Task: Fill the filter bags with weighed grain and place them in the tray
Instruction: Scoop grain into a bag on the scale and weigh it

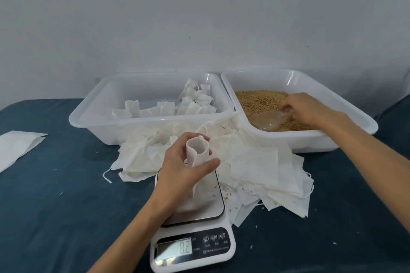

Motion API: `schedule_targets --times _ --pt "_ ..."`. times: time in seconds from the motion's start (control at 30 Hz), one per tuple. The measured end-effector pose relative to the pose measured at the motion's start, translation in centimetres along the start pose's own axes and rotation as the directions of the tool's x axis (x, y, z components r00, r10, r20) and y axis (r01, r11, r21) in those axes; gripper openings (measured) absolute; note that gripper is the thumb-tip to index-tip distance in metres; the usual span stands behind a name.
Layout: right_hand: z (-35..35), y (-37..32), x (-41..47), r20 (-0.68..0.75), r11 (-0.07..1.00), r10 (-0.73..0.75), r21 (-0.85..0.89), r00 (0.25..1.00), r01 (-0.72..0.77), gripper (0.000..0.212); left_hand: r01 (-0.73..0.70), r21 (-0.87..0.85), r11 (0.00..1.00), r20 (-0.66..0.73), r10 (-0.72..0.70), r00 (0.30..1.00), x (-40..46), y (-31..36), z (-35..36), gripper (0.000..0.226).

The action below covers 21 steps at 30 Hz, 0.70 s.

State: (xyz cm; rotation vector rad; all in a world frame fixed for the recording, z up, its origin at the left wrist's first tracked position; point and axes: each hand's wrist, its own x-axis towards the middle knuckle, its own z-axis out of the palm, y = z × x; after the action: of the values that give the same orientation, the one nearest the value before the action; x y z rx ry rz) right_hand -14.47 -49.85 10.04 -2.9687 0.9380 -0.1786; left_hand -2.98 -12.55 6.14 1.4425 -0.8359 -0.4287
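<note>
my left hand (180, 169) is gripping an empty filter bag (197, 150), fingers curled round it, holding it upright with its mouth open above the scale (193, 224), which is reading 0.8. my right hand (310, 109) is holding a clear scoop (269, 119) down in the grain (257, 101) inside the right tray (332, 139). filled bags (193, 104) are sitting in the left tray (93, 124). loose bags (255, 162) are lying heaped on the dark worktop (66, 206).
</note>
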Motion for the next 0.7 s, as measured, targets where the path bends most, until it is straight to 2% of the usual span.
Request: schedule_targets --times 0.13,0.27,0.57,0.7 --pt "-0.3 1.2 -0.7 0.064 0.985 0.009 0.17 0.998 -0.02 0.032 0.019 -0.025 1.0 0.029 -0.018 0.999 0.0 0.0 -0.1 0.045" --pt "-0.6 2.6 -1.7 0.056 0.946 0.029 0.322 0.998 -0.046 0.027 0.004 -0.047 0.999 0.021 -0.003 1.0 0.1 -0.1 -0.2 0.039" --pt "-1.4 2.6 -3.0 0.036 0.906 0.053 0.418 0.998 -0.063 0.026 -0.007 -0.064 0.998 0.018 0.009 1.0 0.3 -0.3 -0.3 0.033" --pt "-2.8 1.3 -3.7 -0.011 0.859 0.011 0.512 1.0 -0.004 0.024 0.006 -0.035 0.999 0.041 -0.005 0.999 0.2 -0.4 -0.1 0.032"
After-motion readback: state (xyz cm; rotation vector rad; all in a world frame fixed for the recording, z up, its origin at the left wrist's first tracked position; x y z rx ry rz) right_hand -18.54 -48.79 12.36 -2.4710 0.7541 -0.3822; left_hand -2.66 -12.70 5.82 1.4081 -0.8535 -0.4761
